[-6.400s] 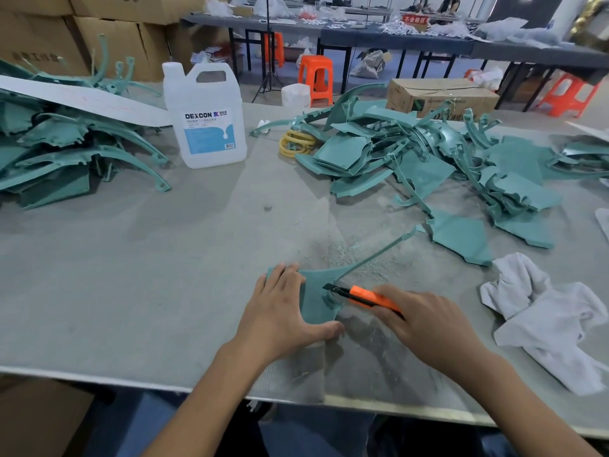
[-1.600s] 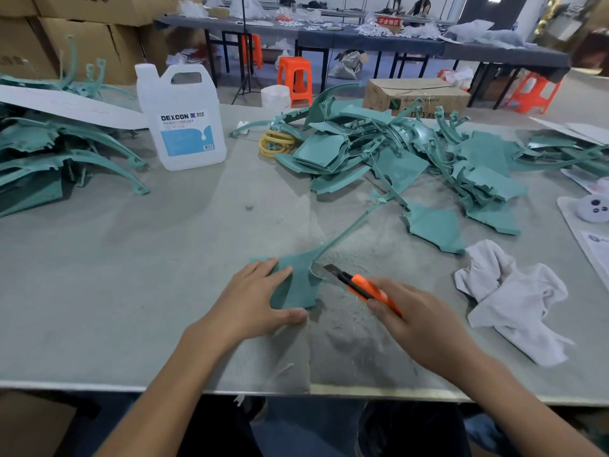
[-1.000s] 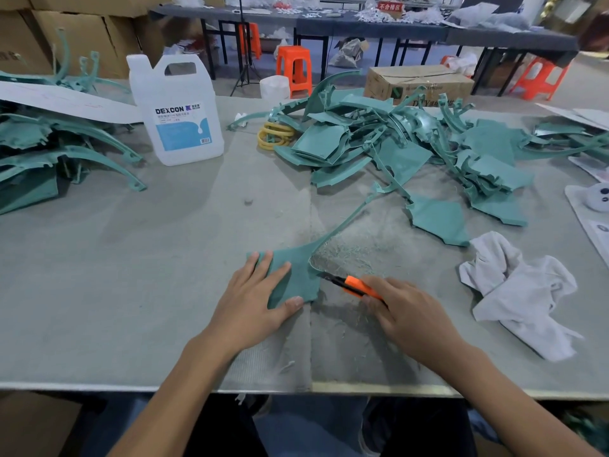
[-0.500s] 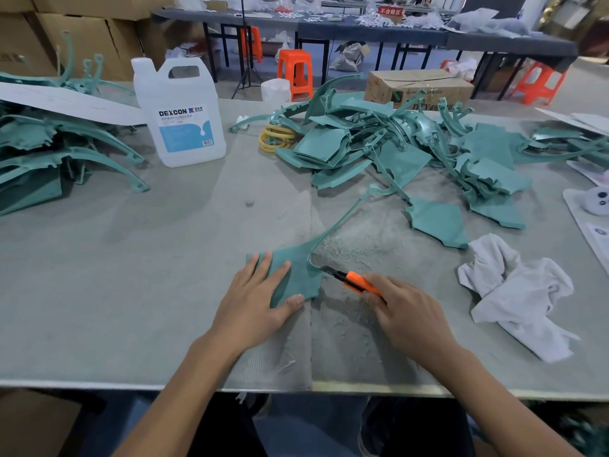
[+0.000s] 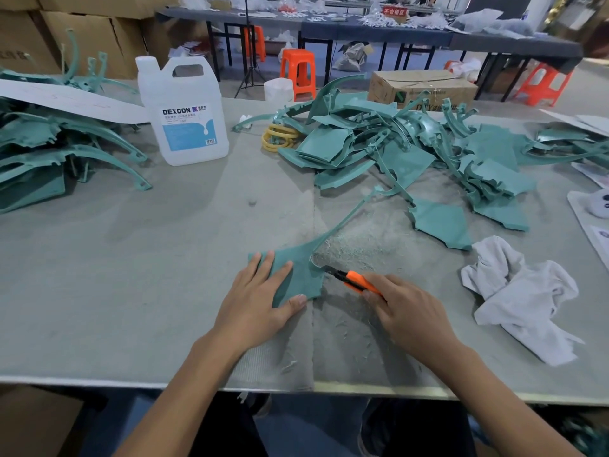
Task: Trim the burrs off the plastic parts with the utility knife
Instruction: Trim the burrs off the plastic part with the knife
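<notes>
The left hand [image 5: 260,301], fingers straight, pressed one teal plastic part [image 5: 301,272] flat on the near worktop [image 5: 131,275], its thin arm running away rightward, while the right hand [image 5: 405,308] gripped one utility knife [image 5: 354,280] pointing left at it.

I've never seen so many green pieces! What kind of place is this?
Probably a factory workshop: piles of teal plastic parts on a worktable, stacked cardboard boxes, and a utility knife in the right hand.

Worn on the head; looked forward and down, wide-angled, from close over the near edge of the desk [image 5: 99,291], out to tables [image 5: 379,29] at the back.
</notes>
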{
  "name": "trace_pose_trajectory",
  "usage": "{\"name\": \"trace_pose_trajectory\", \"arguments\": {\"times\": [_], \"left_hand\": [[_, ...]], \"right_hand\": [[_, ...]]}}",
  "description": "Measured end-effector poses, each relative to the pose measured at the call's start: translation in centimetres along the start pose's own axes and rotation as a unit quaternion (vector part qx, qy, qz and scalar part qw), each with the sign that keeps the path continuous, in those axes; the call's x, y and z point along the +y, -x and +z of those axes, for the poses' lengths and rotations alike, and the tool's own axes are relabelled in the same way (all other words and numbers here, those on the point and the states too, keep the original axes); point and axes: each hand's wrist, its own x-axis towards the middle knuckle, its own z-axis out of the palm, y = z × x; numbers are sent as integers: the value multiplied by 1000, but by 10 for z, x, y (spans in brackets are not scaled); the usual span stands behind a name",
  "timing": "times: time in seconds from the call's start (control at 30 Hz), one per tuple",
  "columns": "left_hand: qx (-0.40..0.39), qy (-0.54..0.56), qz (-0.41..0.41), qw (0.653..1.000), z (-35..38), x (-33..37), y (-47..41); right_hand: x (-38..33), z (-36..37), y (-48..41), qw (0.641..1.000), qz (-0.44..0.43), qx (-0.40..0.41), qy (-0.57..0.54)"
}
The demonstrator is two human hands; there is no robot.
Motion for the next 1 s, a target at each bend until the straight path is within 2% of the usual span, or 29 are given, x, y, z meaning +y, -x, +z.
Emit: {"name": "trace_pose_trajectory", "arguments": {"times": [0.5, 0.6, 0.73, 0.83, 1.0], "left_hand": [[1, 3, -7, 1000, -2, 3, 0], [-6, -4, -10, 1000, -3, 4, -1], [-12, -15, -12, 1000, -6, 4, -5], [-12, -21, -11, 1000, -9, 3, -8], [-10, -27, -7, 1000, -8, 3, -8]], "right_hand": [[-1, -1, 0, 999, -34, -21, 4], [0, 0, -4, 1000, -23, 6, 1], [-1, 2, 3, 997, -66, 31, -13], [3, 3, 8, 994, -102, 34, 11], [2, 6, 9, 991, -108, 58, 54]]}}
